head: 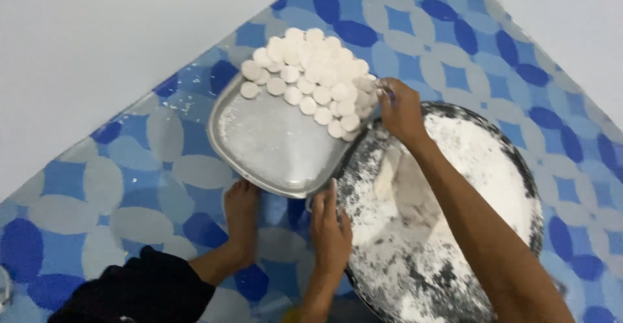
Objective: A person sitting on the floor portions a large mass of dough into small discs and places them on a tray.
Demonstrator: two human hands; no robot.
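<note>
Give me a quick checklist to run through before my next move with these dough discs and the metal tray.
1. Right hand at the pile of small white round dough discs: ok, its fingertips are at the pile's right edge.
2. Left hand bracing the square silver metal tray: ok, fingers touch its near edge.
3. Free space on the tray: ok, the near half shows only a dusting of flour.
4. Discs separate: cannot tell, they overlap in a heap.
5. Large round dark floured pan close by: ok, it sits against the tray.
6. Bare foot clear of the tray: not ok, the toes are at its edge.
</note>
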